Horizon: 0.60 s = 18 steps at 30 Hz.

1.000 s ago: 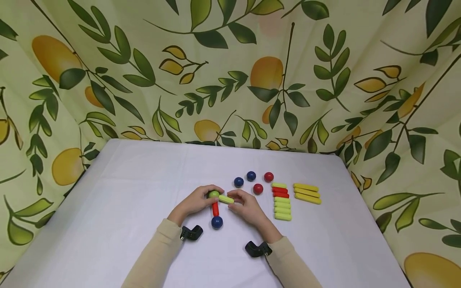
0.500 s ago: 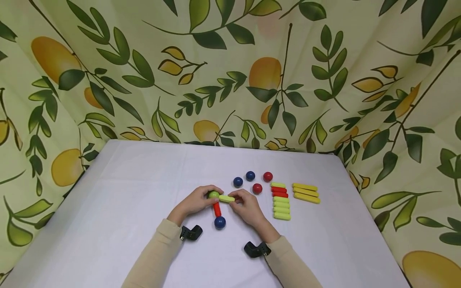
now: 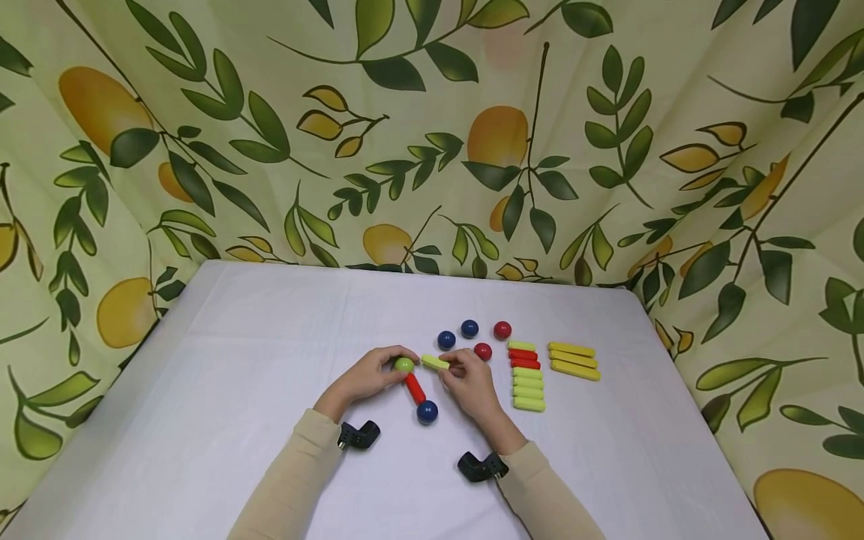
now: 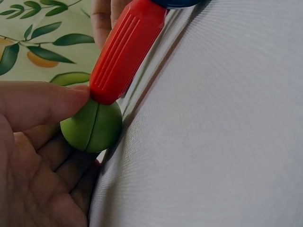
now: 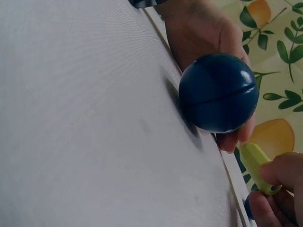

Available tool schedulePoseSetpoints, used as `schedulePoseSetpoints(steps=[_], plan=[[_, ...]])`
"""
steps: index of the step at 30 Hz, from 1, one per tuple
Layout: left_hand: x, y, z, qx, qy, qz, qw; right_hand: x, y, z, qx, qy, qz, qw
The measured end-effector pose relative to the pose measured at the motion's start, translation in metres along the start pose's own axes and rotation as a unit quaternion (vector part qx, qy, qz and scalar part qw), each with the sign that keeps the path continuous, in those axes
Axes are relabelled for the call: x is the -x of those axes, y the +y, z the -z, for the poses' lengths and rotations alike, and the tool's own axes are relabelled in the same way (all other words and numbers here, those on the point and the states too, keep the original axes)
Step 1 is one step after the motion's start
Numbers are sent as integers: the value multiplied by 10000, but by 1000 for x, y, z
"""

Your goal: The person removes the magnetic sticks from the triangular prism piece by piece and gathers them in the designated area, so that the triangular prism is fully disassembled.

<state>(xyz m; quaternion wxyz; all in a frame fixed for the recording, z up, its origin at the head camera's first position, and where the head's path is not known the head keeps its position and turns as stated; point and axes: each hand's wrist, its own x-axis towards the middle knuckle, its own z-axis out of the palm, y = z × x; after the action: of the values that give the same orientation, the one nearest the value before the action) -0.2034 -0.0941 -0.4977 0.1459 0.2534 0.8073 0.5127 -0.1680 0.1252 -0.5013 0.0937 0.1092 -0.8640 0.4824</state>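
My left hand [image 3: 367, 373] holds a green ball [image 3: 404, 364] between thumb and fingers. A red ridged stick [image 4: 127, 52] joins that ball to a blue ball [image 5: 218, 92], which sits toward the front right of it. My right hand [image 3: 470, 384] pinches a short yellow-green stick [image 3: 434, 363] by its right end. The stick's other end points at the green ball, with a small gap between them in the head view. In the right wrist view the blue ball covers part of my left hand, and the green ball is hidden.
Behind my right hand lie loose blue balls [image 3: 446, 340] and red balls [image 3: 502, 330]. To the right is a column of short yellow-green sticks [image 3: 529, 394] and red sticks [image 3: 524, 364], then several longer yellow sticks [image 3: 574, 367]. A patterned curtain [image 3: 432, 150] hangs behind the white table [image 3: 270, 322].
The red stick and blue ball have swung to the right about the green ball. My right hand has drawn the yellow-green stick slightly back and away from the green ball.
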Motion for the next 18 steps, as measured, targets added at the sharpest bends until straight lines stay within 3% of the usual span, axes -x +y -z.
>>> schedulePoseSetpoints(steps=[10,18], plan=[[1,1,1,-97,-40,-23,9999,-1,-1,7,-464,208,-355,9981],[1,3,3,-67,-63,51,9999,5,-9,37,-955,200,-902,9911]])
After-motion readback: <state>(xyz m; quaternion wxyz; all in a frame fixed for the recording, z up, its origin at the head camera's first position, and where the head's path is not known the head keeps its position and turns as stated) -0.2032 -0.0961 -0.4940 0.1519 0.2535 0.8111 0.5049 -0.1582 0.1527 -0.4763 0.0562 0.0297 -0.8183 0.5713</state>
